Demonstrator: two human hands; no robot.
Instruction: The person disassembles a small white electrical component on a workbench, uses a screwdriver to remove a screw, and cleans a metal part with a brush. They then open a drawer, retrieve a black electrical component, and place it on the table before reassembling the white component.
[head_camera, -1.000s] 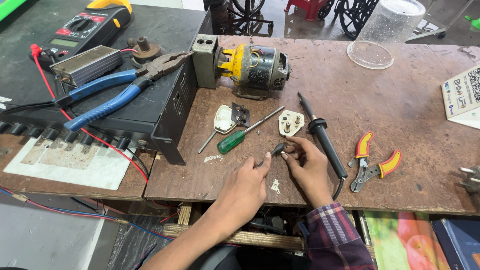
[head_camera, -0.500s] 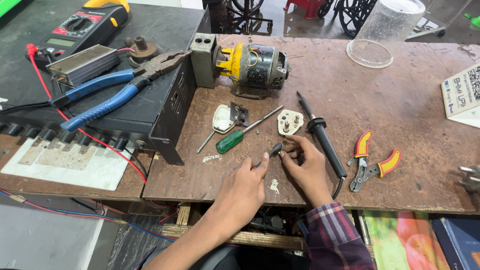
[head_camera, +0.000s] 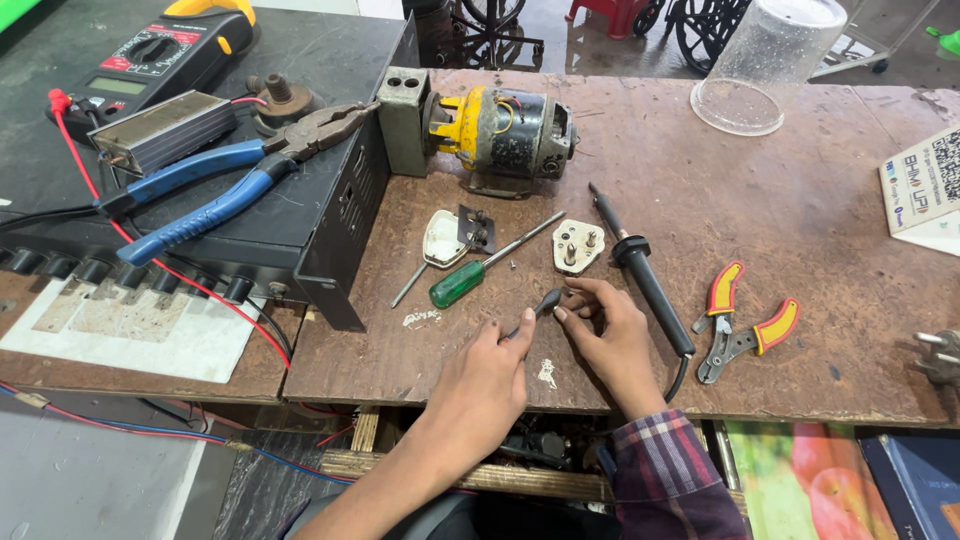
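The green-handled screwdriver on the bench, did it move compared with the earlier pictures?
No. The green-handled screwdriver lies as before, its tip toward the cream plug base, its handle beside the open plug cover. Both hands work just below it.

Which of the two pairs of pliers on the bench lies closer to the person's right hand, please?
The small red-and-orange-handled pliers, lying on the brown table just beside the right hand. The large blue-handled pliers rest far off on the black metal box.

I see my right arm in a plaid sleeve (head_camera: 665, 475), maroon, navy and white checks, cuff at the wrist. My left forearm is bare. Both hands are bare, no rings or gloves.
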